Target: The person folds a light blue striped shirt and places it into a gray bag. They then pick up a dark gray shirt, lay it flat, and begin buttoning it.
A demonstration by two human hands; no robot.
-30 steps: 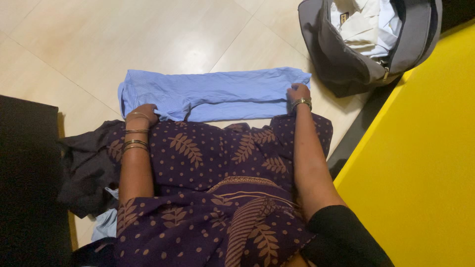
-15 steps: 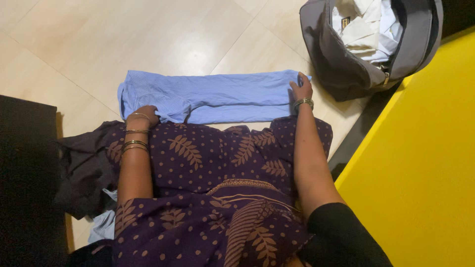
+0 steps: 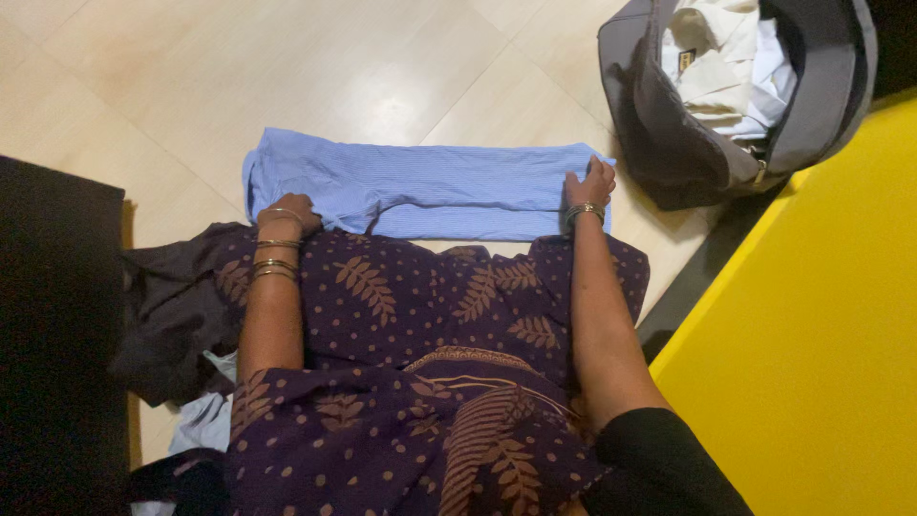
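A light blue striped garment (image 3: pixel 439 186) lies folded into a long strip on the pale tiled floor, just beyond my lap. My left hand (image 3: pixel 289 214) rests on its near left corner with the fingers curled into the cloth. My right hand (image 3: pixel 591 183) lies flat on the strip's right end, fingers spread. Both wrists carry thin metal bangles. My purple patterned dress (image 3: pixel 430 315) covers my lap under both forearms.
An open grey bag (image 3: pixel 669 134) holding pale folded clothes stands at the upper right. A yellow surface (image 3: pixel 812 315) fills the right side. Dark cloth (image 3: pixel 172 306) and a bit of pale blue fabric (image 3: pixel 205 416) lie at my left, next to a black block (image 3: pixel 53 334).
My right hand has opened from gripping the strip's right end and now presses flat on it. The view has shifted slightly; my left hand stays at the left corner.
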